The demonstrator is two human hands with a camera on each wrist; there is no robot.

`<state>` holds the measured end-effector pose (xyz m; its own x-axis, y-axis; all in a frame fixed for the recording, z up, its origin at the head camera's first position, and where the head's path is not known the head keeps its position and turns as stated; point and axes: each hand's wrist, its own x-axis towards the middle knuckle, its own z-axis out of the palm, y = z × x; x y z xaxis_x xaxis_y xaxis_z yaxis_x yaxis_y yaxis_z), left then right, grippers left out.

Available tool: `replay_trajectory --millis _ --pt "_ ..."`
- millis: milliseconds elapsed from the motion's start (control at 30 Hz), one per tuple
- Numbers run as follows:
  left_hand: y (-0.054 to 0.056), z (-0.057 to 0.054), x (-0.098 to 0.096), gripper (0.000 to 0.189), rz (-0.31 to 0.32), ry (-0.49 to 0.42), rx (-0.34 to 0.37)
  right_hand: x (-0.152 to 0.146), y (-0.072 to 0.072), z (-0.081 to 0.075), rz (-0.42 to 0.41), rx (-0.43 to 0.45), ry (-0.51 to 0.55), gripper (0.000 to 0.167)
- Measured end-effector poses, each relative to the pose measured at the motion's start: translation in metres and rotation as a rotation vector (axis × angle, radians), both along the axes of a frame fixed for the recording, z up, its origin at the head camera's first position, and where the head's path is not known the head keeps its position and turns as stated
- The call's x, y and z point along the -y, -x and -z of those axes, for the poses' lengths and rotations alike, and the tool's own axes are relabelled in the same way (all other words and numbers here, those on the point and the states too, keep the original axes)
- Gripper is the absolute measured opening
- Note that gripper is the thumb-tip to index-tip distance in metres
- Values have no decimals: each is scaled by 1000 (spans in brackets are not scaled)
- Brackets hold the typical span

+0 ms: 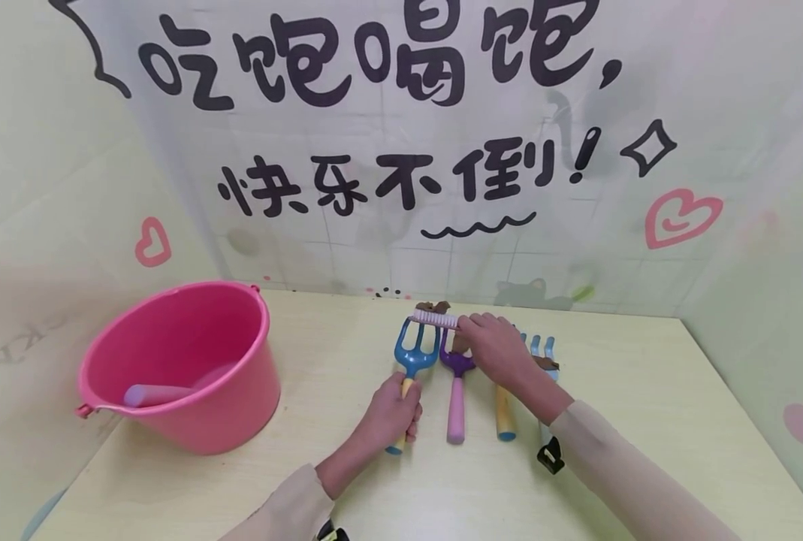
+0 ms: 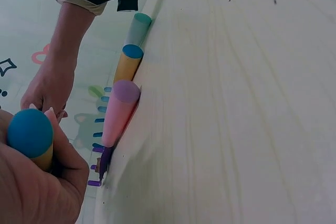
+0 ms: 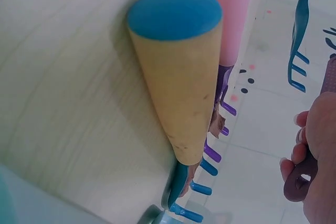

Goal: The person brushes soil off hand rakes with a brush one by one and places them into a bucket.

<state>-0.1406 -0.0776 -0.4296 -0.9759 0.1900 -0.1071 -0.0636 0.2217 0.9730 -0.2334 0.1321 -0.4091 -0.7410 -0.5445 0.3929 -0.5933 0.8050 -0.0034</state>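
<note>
My left hand (image 1: 390,413) grips the yellow handle of a blue garden hand fork (image 1: 416,359), its tines pointing away from me. My right hand (image 1: 499,352) holds a scrubbing brush (image 1: 435,319) with pale bristles; its tip lies across the tines in the head view. Brown, dirt-like bits (image 1: 440,306) show just behind the tine tips. In the right wrist view, the brush's dark handle (image 3: 300,187) has a hole at its end. Beside the held fork, a purple fork with a pink handle (image 1: 456,413) lies on the table, with brown bits on its tines.
Right of the purple fork lie a yellow-handled blue fork (image 1: 505,421) and a light blue rake (image 1: 543,364), partly hidden by my right arm. A pink bucket (image 1: 228,421) with a pale cylindrical handle (image 1: 158,394) inside stands at the left. A printed cloth (image 1: 374,263) hangs behind the table.
</note>
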Motion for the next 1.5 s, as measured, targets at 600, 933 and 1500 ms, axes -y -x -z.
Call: replay_trajectory --millis 600,933,1500 --pt "-2 3 11 20 26 106 -17 -18 0 1 -28 -34 85 13" --pt "-1 -1 22 20 13 221 -51 -28 -4 1 -32 19 123 13" --pt "2 -33 49 24 3 369 -79 -46 -8 4 -49 116 140 19"
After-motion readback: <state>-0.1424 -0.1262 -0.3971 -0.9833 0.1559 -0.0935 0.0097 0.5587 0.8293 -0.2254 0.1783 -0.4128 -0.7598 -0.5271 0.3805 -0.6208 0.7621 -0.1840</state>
